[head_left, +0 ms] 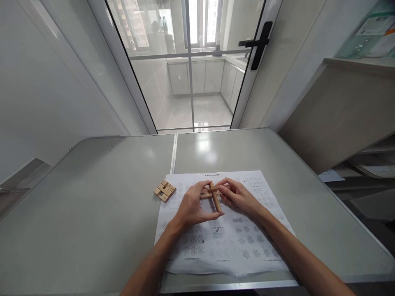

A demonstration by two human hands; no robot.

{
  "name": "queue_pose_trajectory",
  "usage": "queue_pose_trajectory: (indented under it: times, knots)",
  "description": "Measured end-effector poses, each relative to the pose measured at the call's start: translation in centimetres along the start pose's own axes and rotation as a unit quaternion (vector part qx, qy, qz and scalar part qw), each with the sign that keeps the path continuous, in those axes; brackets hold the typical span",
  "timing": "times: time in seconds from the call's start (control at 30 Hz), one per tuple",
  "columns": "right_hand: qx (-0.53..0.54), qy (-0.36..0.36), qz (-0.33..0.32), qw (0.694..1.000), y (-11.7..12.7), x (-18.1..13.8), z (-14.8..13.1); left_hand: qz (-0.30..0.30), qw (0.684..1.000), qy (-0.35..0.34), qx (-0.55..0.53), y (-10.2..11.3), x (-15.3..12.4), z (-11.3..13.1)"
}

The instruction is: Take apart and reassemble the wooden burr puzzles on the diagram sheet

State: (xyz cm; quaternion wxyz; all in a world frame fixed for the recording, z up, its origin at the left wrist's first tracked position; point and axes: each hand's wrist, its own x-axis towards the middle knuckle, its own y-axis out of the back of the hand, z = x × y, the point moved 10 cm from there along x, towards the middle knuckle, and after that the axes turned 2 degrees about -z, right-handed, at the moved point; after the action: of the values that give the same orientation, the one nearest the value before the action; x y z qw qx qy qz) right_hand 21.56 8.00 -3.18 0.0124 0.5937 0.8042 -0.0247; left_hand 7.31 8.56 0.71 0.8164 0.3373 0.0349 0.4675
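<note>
Above a white printed sheet (222, 250), both hands hold crossed wooden puzzle pieces (217, 202). My left hand (193, 205) is closed around them, with fingertips at the far end of one bar and the thumb at its near end. My right hand (236, 194) pinches a short piece near the crossing from the right. Fingers partly hide how the pieces fit together. Left of the hands, a flat group of notched wooden pieces (164, 190) lies at the sheet's upper left edge, apart from both hands.
The sheet lies on a folding grey table (123, 213) with a seam (173, 154). Behind the table stands a glass door (206, 86) with a black handle (260, 44). At the right is a shelf unit (345, 107) with a pale green package (370, 35) on top.
</note>
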Motion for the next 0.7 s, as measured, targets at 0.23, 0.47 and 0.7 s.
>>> queue_pose_trajectory:
  times: [0.23,0.47,0.7]
  knots:
    - [-0.019,0.003,-0.014,1.000,-0.2,-0.1,0.0,0.013,1.000,0.011,-0.021,0.3,-0.1,-0.6]
    - [-0.046,0.038,0.032,0.998,0.3,0.0,-0.4,0.048,0.994,-0.079,0.059,0.9,-0.3,1.7]
    - [-0.077,0.085,0.129,0.985,2.1,-0.5,-1.9,0.075,0.983,-0.102,0.134,1.5,-0.4,2.6]
